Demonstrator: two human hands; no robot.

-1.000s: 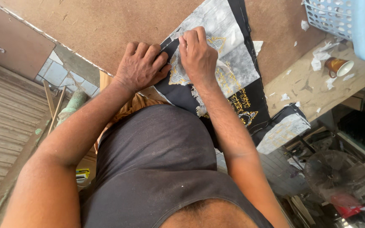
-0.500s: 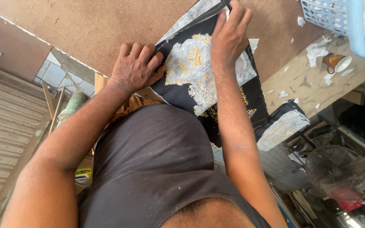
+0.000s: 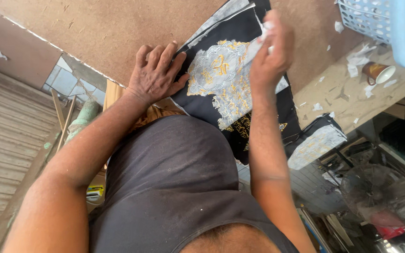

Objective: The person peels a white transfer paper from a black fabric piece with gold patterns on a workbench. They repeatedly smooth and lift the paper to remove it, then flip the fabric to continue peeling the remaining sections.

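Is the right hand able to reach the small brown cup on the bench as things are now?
Probably yes. The right hand is lifted above the black embroidered cloth, pinching a pale scrap. The brown cup stands to its side on the bench, beside the blue basket. Only paper bits lie between.

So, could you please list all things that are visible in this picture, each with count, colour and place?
black cloth with gold and silver embroidery: one, black, flat on the board, hanging over its near edge
white backing paper: one strip, white, pinched at the cloth's upper part
brown board: one, brown, under the cloth
plastic basket: one, light blue, top right
cup: one, brown and white, lying on the bench below the basket
paper scraps: several, white, on the bench
fan: one, grey, bottom right
left hand: pressing flat on the cloth's left edge
right hand: fingers pinching the backing paper
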